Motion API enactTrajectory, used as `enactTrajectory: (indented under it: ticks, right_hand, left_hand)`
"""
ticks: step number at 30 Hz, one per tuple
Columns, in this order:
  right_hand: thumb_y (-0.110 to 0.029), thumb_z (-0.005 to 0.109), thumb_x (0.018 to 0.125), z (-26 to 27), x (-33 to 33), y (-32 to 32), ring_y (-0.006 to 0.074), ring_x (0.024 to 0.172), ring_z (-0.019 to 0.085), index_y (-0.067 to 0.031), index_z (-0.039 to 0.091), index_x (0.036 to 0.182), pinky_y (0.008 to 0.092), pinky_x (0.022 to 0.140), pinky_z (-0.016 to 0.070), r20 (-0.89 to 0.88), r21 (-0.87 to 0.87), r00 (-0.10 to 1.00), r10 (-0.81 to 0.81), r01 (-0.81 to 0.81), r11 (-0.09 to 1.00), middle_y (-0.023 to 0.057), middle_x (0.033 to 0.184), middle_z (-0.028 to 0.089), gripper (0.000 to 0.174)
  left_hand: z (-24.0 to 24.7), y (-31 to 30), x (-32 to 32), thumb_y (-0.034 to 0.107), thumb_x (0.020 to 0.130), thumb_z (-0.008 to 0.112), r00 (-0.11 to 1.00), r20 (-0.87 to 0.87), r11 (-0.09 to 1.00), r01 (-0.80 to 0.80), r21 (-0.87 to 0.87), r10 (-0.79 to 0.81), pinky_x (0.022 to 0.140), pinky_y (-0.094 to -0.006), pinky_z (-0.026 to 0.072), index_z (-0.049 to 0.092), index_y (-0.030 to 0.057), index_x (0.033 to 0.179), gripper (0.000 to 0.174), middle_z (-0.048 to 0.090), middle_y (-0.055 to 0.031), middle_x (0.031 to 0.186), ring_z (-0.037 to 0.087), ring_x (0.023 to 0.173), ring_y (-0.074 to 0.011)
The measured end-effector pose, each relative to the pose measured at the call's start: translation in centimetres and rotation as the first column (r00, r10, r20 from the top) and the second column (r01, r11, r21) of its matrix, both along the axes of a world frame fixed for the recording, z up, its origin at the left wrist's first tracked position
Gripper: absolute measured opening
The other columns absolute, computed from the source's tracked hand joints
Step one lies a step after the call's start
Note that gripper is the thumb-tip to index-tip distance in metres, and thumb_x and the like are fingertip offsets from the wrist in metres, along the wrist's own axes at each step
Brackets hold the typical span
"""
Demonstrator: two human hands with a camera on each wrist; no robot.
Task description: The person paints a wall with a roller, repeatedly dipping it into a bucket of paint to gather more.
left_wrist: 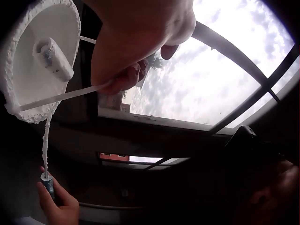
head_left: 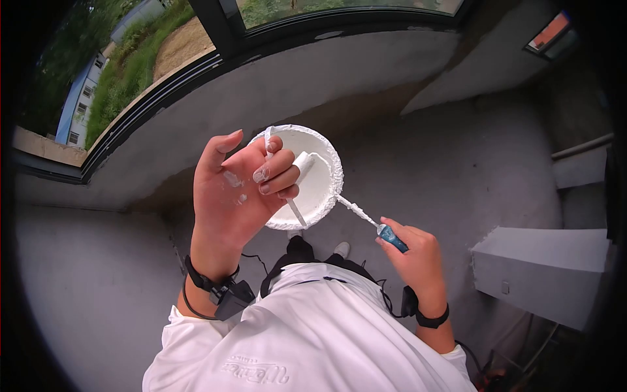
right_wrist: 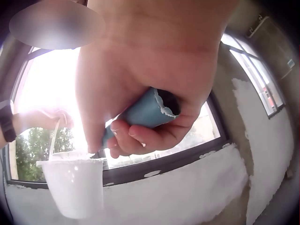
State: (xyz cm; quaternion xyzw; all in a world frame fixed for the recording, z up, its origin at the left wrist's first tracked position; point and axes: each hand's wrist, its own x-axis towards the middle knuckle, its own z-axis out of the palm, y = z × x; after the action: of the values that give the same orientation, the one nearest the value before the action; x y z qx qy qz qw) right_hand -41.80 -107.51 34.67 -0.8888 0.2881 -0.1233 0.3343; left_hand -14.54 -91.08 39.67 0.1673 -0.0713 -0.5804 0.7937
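My left hand (head_left: 245, 176), palm up with white smears on it, has its fingers curled round the strap handle (head_left: 296, 212) of a white bucket (head_left: 336, 163). The bucket hangs below that hand, its rim crusted with white paint. My right hand (head_left: 418, 258) grips the blue handle (head_left: 392, 239) of a paint roller, whose coated rod crosses the rim. The white roller head (left_wrist: 55, 61) lies inside the bucket in the left wrist view. In the right wrist view the fingers (right_wrist: 136, 136) wrap the blue handle (right_wrist: 143, 111), with the bucket (right_wrist: 77, 187) beyond.
A window frame (head_left: 157, 91) runs along the partly coated wall (head_left: 366, 72) ahead. At the right stands a grey box-like block (head_left: 535, 268), with a pipe (head_left: 581, 147) above it. My shoes (head_left: 341, 249) are on the grey floor (head_left: 450, 170) below the bucket.
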Motion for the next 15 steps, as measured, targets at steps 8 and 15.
enactTrajectory:
  ticks: [8,15]
  right_hand:
    - [-0.023,0.080,0.086,0.7,-0.4,1.1,0.0289,0.070,0.070,-0.0114,0.077,0.117,0.0372,0.064,0.0544,-0.044,-0.022,0.997,-0.070,0.069,0.997,0.0104,0.083,0.074,0.033]
    - [-0.026,0.077,0.088,1.0,-0.7,0.9,0.0290,0.074,0.071,-0.0123,0.077,0.116,0.0386,0.066,0.0556,-0.052,-0.102,0.999,-0.016,0.010,0.995,0.0099,0.086,0.075,0.030]
  left_hand:
    - [-0.8,-0.1,0.7,0.043,0.100,0.046,0.999,-0.027,0.999,0.037,0.006,-0.037,0.074,-0.0324,0.0373,0.052,0.0073,0.101,0.036,0.040,0.0017,0.072,0.039,0.067,-0.0126]
    - [-0.8,0.0,0.1,0.040,0.101,0.047,0.997,-0.056,0.999,0.048,0.004,-0.048,0.073,-0.0327,0.0388,0.054,0.0073,0.099,0.034,0.041,0.0010,0.071,0.040,0.066,-0.0131]
